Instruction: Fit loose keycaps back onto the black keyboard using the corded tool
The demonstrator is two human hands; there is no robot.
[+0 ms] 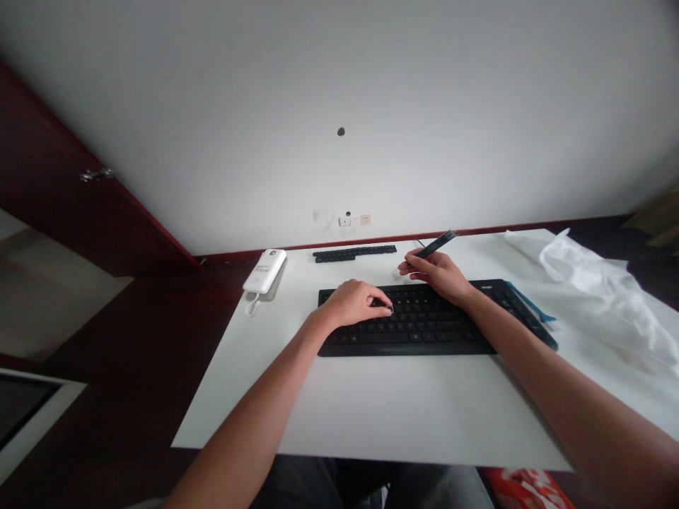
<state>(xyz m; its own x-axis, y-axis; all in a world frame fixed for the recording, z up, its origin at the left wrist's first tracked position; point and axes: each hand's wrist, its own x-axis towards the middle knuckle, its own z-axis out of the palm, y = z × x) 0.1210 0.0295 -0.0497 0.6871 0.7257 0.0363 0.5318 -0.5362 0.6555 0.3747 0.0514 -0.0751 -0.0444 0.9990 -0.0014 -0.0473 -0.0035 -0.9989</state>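
A black keyboard (pixel 390 348) lies on the white table, its keys partly covered by my hands. My left hand (pixel 353 302) rests over its middle, thumb and forefinger pinched around a small dark keycap (pixel 391 309). My right hand (pixel 438 274) is above the keyboard's back edge, closed around the dark handle of a keycap puller (pixel 439 243). The handle tilts up to the right, and a thin wire end shows below my fingers at the left. Behind the keyboard, loose black keycaps (pixel 354 253) are lined up in rows.
A white power bank (pixel 265 271) with a short cable lies at the table's left. On the right are a blue brush (pixel 533 302) beside the keyboard and a crumpled white plastic bag (pixel 599 283). The wall stands behind the white table (pixel 371 410).
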